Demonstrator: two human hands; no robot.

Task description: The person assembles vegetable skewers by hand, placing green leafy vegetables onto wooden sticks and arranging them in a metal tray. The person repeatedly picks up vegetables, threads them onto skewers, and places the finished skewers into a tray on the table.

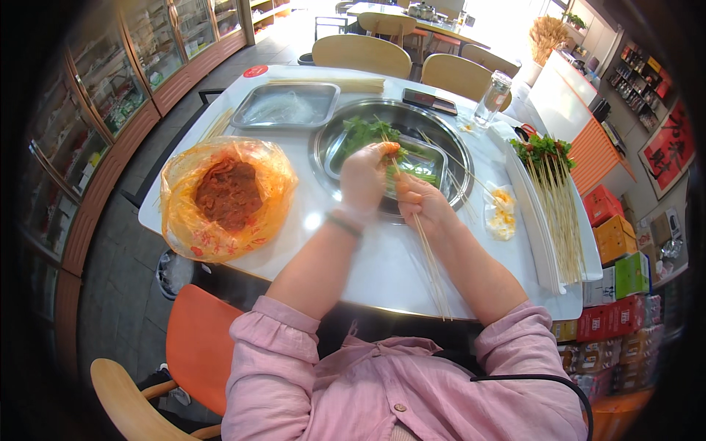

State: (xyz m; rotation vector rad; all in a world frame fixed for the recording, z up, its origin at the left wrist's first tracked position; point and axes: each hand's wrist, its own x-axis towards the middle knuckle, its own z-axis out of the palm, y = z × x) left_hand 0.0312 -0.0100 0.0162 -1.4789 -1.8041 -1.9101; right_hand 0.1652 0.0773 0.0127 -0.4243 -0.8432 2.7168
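My left hand (361,179), in a thin clear glove with orange-stained fingertips, pinches leafy green herbs at the tips of the skewers. Several bamboo skewers (427,251) are gripped near their upper part in my right hand (420,197), their long ends trailing toward me. Both hands are over a round steel basin (469,160). Inside it sits a steel tray (444,160) with leafy herbs (356,135) and cut green stems (422,172). Left of the basin, an orange-stained plastic bag (276,171) stands wide at the top, full of red marinated meat slices (229,193).
On the right, finished skewers (557,215) lie in a long white tray (543,242). A stained tissue (501,212), a glass bottle (492,99) and a phone (429,102) are near the basin. Behind are a tray with clear plastic (287,107) and loose skewers (342,84). An orange chair (201,347) stands left.
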